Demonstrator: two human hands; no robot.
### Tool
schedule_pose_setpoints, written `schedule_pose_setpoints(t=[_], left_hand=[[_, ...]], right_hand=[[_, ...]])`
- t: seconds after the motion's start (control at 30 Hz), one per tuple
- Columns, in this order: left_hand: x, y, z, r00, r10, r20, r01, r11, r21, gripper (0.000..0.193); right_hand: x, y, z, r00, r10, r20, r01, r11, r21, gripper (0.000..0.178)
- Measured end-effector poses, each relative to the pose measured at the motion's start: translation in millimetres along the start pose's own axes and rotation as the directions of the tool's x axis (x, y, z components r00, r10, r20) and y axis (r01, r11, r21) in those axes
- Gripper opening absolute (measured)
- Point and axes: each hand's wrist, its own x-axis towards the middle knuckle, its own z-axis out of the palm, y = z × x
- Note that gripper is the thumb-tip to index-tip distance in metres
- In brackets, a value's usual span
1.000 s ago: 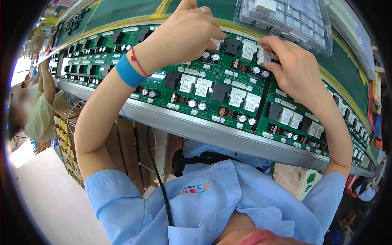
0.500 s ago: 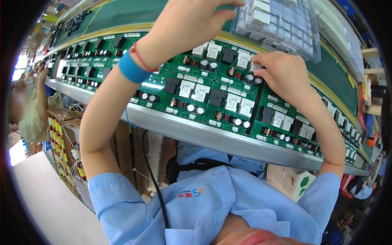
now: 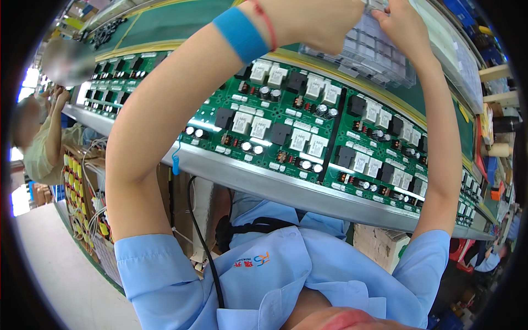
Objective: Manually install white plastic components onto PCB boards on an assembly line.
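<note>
At the top of the view my left hand [image 3: 324, 25], with a blue wristband, is curled over the clear plastic trays [image 3: 379, 58] of white block-shaped relays. My right hand [image 3: 406, 27] reaches the same trays from the right, thumb and fingers drawn together. Whatever either hand grips is too hidden to make out. Below them lie green circuit boards [image 3: 247, 107] in a long row, fitted with white relays [image 3: 300, 139], black relays [image 3: 280, 133] and round capacitors [image 3: 306, 164]. A dark strip [image 3: 332, 137] parts two boards.
A metal rail [image 3: 236, 176] edges the line on my side. Green belt [image 3: 165, 25] runs behind the boards. Another person [image 3: 47, 143] works at the far left, beside a rack of yellow parts [image 3: 74, 190]. A black cable [image 3: 203, 242] hangs before me.
My right hand has left a white relay on the board and moved up to the trays. My left hand has moved right over them. The boards appear slightly further left.
</note>
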Motion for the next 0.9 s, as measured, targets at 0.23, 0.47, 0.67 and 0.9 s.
schedule_pose_setpoints(t=[0.23, 0.47, 0.67, 0.9], left_hand=[[8, -30, -12, 0.991, 0.102, 0.088, -0.092, 0.990, -0.108, 0.048], [-106, -67, -39, 0.943, -0.311, 0.122, 0.010, -0.338, -0.941, 0.040], [-190, -93, -30, 0.610, -0.720, 0.331, 0.590, 0.134, -0.796, 0.059], [-227, -121, -1, 0.863, -0.495, 0.098, 0.504, 0.837, -0.213, 0.040]], right_hand=[[18, 92, 50, 0.919, -0.374, -0.122, 0.363, 0.926, -0.104, 0.041], [18, 63, 32, 0.954, -0.083, 0.287, 0.094, 0.995, -0.023, 0.046], [20, 138, 23, 0.578, -0.612, 0.540, 0.078, -0.618, -0.783, 0.044], [11, 40, -13, 0.787, 0.196, 0.585, -0.602, 0.042, 0.797, 0.053]])
